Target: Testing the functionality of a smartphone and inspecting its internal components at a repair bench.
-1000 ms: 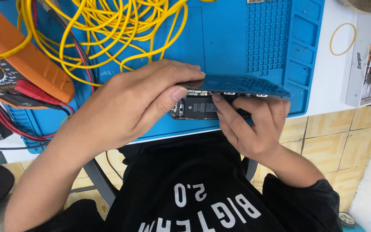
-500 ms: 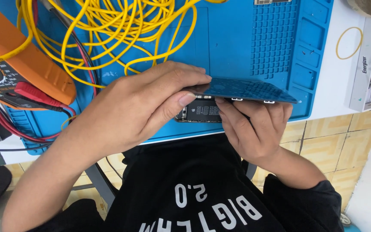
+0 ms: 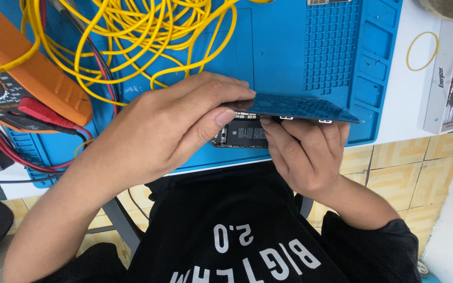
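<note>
At centre frame, the left hand (image 3: 169, 128) is pinching the screen panel (image 3: 300, 109) by its left edge, fingers closed on it. The right hand (image 3: 302, 154) is cradling the opened phone body (image 3: 242, 133) underneath, fingers curled around it. Panel judged thin, light, fragile; edges are the safe hold.

On the work mat (image 3: 289, 47), which lies on the table (image 3: 402, 99), the coiled cable (image 3: 132, 36) sits behind the left hand (image 3: 169, 131), the multimeter (image 3: 22, 78) to its left, the opened phone (image 3: 245, 131) between both hands under the lifted screen panel (image 3: 300, 107), the right hand (image 3: 305, 157) beneath, and the battery pack (image 3: 452, 73) far right.
</note>
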